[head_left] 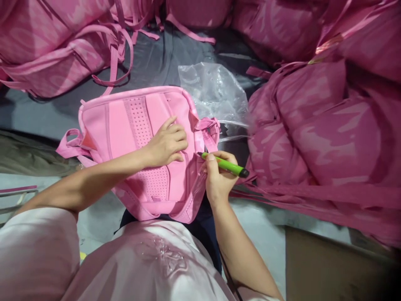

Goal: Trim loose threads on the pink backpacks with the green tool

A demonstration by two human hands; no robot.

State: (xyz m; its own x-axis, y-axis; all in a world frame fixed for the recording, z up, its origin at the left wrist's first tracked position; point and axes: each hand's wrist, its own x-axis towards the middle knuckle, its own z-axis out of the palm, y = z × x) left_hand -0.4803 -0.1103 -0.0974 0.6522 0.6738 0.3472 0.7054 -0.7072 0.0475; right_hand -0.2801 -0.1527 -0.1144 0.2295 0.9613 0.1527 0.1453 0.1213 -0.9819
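A pink backpack (pixel 119 121) lies back panel up in front of me, its lower end over the near edge by my lap. My left hand (pixel 169 144) rests on the padded back panel with its fingers spread. Along the bag's right side, my right hand (pixel 217 175) grips a green pen-like tool with black ends (pixel 230 166). The narrow black tip points at the bag's right seam, near a strap loop (pixel 213 129). Whether the tip touches the fabric I cannot tell.
Pink patterned backpacks are heaped at the right (pixel 338 125), at the back left (pixel 62 54) and along the far side. A crumpled clear plastic bag (pixel 216 90) lies just beyond my backpack on the dark cloth surface (pixel 153 58). A brown box-like surface (pixel 322 263) is at lower right.
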